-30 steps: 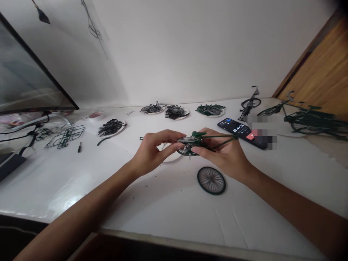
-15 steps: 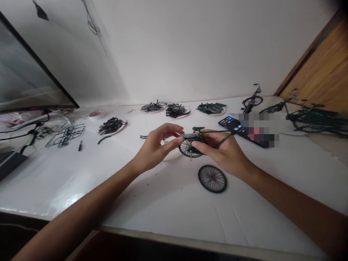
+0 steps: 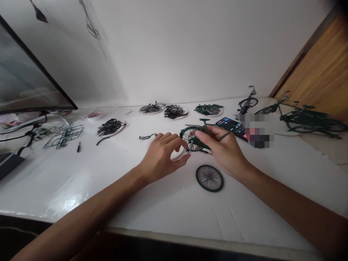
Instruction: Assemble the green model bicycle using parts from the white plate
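Observation:
A small green model bicycle frame with one spoked wheel fitted is held above the table by my right hand, thumb and fingers closed on it. My left hand is at the wheel's lower left, its thumb and index finger curled together beside a thin silver part hanging below the hub. Whether those fingertips grip that part is hard to tell. A loose green-rimmed wheel lies flat on the table just below the hands. Behind my left hand, a white plate is partly hidden.
Plates with dark parts, grey parts and green parts stand along the back. A phone lies to the right, near two assembled bicycles. Green frames and a small screwdriver lie left, near a monitor.
The model bicycle has turned in my right hand, its wheel now facing me more. My left hand has moved from the rear rack down to beside the wheel's lower edge.

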The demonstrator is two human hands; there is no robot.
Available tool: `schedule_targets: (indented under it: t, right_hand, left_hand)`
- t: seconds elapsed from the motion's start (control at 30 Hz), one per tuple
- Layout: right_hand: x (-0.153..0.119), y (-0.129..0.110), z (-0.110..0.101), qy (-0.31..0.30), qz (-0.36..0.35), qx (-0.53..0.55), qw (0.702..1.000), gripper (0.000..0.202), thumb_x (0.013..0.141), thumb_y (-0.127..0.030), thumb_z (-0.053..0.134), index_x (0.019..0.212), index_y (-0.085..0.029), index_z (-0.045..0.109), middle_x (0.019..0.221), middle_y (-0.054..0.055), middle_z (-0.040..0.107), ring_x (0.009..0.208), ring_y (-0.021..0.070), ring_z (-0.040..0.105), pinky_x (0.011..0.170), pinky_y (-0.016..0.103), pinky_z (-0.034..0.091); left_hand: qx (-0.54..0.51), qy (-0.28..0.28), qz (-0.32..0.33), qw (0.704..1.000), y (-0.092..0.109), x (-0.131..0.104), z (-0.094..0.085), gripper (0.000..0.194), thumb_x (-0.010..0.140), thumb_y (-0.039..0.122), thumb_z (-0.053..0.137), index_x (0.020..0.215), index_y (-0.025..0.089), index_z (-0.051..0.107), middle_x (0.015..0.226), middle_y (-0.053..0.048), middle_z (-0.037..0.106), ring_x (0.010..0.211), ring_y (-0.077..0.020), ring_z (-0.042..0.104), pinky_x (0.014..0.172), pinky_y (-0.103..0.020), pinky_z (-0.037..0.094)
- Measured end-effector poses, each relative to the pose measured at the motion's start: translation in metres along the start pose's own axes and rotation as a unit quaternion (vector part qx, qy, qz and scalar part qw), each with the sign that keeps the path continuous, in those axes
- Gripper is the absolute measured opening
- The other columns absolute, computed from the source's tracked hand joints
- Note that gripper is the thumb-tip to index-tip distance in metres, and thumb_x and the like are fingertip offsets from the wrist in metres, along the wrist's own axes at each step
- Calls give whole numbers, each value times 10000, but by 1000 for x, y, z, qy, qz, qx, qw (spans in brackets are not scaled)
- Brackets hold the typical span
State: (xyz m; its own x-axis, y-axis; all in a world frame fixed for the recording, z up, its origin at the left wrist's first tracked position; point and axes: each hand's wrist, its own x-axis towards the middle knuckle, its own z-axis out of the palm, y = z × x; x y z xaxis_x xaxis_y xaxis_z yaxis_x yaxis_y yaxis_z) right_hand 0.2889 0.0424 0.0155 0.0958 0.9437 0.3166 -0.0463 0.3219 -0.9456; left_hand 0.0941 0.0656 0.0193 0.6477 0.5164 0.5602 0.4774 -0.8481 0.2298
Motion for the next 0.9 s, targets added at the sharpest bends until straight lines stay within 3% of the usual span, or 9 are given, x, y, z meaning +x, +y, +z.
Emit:
schedule_targets:
  t: [0.13, 0.33, 0.57, 0.7, 0.9]
  right_hand:
    - [-1, -2, 2, -5, -9, -30, 999, 191, 829, -363, 739, 821, -175, 704, 773, 8, 659, 707, 135, 565, 657, 270, 460]
    - [-3, -4, 2, 9, -28, -110, 993, 198, 838, -367, 734, 853, -171, 715, 755, 17, 659, 666, 139, 563, 583, 264, 442]
    - [-13, -3, 7, -26, -99, -181, 978, 156, 892, -316, 682, 1006, -209, 684, 931, 34, 689, 806, 171, 642, 698, 286, 509]
    - [-14, -5, 8, -27, -121, -206, 971, 113, 904, -296, 667, 981, -214, 678, 944, 28, 683, 841, 170, 646, 753, 290, 521]
    - [-12, -1, 6, -4, -108, -188, 976, 164, 888, -329, 687, 1005, -216, 674, 924, 35, 700, 809, 181, 661, 697, 298, 522]
  left_hand:
    - [-4, -6, 1, 1000, -1, -2, 2, 35, 910, 194, 604, 927, 196, 635, 791, -4, 612, 758, -155, 536, 757, -321, 391]
    - [19, 37, 0, 999, -12, -1, -3, 176, 887, 67, 545, 977, 187, 638, 825, -4, 627, 738, -132, 544, 743, -303, 414]
    - [-69, 113, -60, 989, -8, -1, -2, 90, 923, 123, 580, 985, 182, 606, 855, 1, 647, 730, -104, 585, 657, -234, 460]
    - [-139, 106, -75, 982, -5, 0, -3, 113, 922, 128, 591, 1014, 184, 627, 920, -12, 678, 739, -98, 597, 658, -230, 492]
    - [-200, 78, -113, 970, -3, 2, -7, 109, 903, 137, 597, 992, 173, 648, 934, -39, 690, 750, -118, 616, 663, -251, 529]
